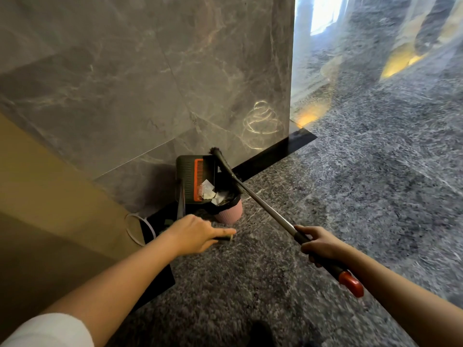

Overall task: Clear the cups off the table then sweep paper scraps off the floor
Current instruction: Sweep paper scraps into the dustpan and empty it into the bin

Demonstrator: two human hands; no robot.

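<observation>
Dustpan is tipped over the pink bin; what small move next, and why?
Probably sweep the broom down the dustpan with the right hand, nudging the paper scraps into the bin. The scraps sit at the pan's lower edge above the bin's mouth, and the left hand holds the pan tilted.

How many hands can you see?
2. The left hand is low in the middle, at the end of the dustpan handle, near the pink bin. The right hand grips the broom handle on the right. None look hidden.
</observation>
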